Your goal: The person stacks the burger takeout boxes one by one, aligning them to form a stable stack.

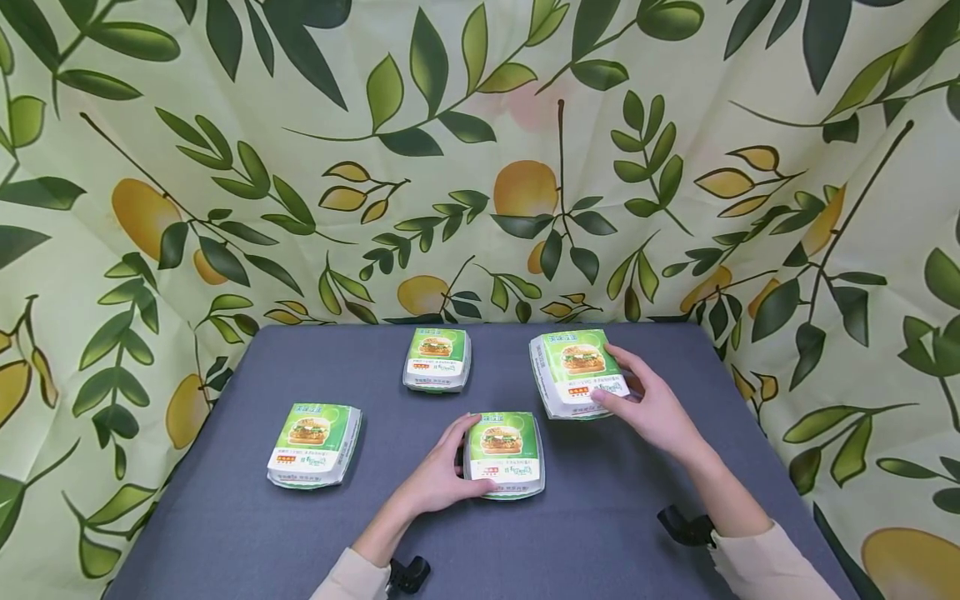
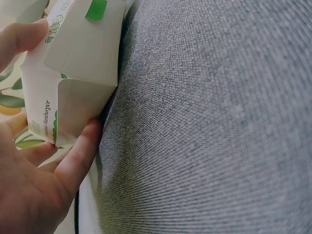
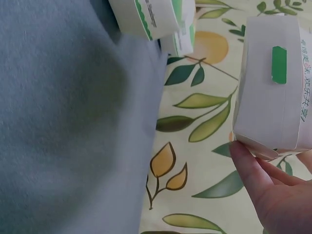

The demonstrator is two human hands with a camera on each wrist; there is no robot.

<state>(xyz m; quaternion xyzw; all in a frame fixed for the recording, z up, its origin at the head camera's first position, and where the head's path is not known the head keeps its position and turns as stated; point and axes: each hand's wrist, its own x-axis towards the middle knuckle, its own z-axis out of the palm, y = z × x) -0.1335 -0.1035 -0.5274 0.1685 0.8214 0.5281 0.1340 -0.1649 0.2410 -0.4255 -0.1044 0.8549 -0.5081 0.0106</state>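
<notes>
My left hand (image 1: 431, 482) grips the near-middle burger box (image 1: 510, 442), a white and green carton with a burger picture on its lid. In the left wrist view its thumb lies on one side wall of the carton (image 2: 83, 53) and the fingers spread along another, low by the cloth. My right hand (image 1: 663, 412) holds a matching burger box (image 1: 576, 362) by its right side, thumb at the near edge. The right wrist view has this carton (image 3: 268, 107) raised off the table, a green tab on its side.
Two more matching burger boxes lie on the grey-blue table (image 1: 225, 533): one at the back middle (image 1: 437, 360), one at the left (image 1: 315, 446). Behind the table hangs a leaf-patterned cloth (image 1: 465, 233), which also runs down both sides. Each wrist wears a black strap.
</notes>
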